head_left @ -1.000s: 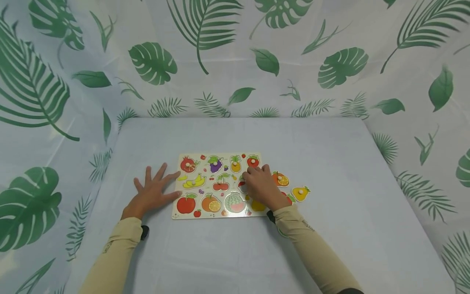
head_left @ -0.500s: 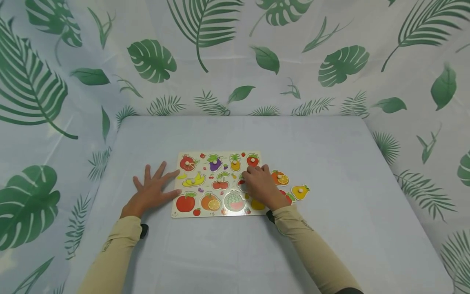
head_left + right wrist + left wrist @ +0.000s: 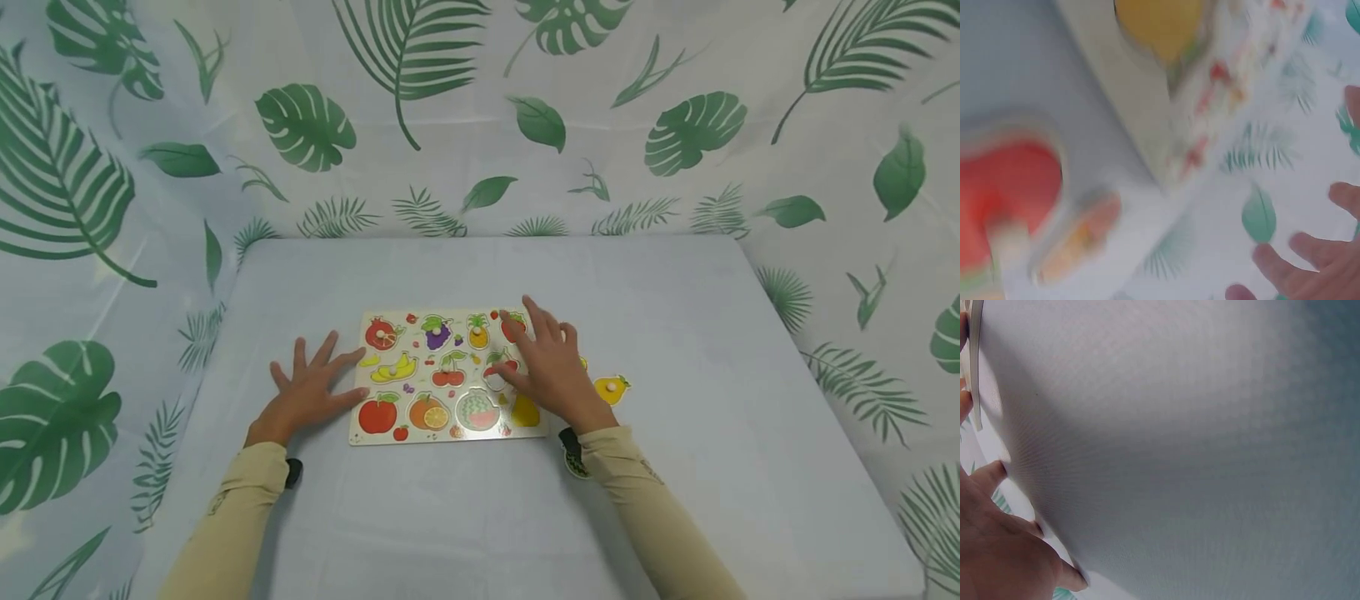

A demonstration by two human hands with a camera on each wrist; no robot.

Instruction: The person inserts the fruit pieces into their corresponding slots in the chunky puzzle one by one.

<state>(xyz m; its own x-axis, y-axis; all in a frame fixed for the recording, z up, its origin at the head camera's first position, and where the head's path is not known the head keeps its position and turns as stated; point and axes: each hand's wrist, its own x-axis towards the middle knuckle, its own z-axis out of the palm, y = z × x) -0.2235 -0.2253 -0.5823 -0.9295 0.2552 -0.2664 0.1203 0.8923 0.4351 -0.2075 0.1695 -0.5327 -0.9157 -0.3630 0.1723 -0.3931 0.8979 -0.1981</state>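
Note:
A flat wooden fruit puzzle board [image 3: 356, 438] lies in the middle of the table. My left hand [image 3: 303, 396] rests spread at its left edge, thumb and forefinger touching the edge; the left wrist view shows the same hand [image 3: 1004, 550] from the side. Over the board's right part is my right hand [image 3: 558, 371], fingers spread and holding nothing. Under its fingers show a red top-row piece [image 3: 513, 330] and a red-and-white round piece [image 3: 497, 379]. Knobbed pomegranate [image 3: 381, 335], grape [image 3: 437, 333] and pineapple [image 3: 477, 333] pieces sit in the top row.
A loose yellow pear piece [image 3: 612, 390] lies right of the board. A green striped piece [image 3: 576, 464] is partly hidden by the right cuff. The right wrist view shows a blurred red knobbed piece [image 3: 1022, 181] and an orange one [image 3: 1082, 240]. Leaf-patterned cloth surrounds the table.
My right hand has let go of its spot on the board's right part, lifted and spread its fingers, shifting slightly right. The left hand has stayed put.

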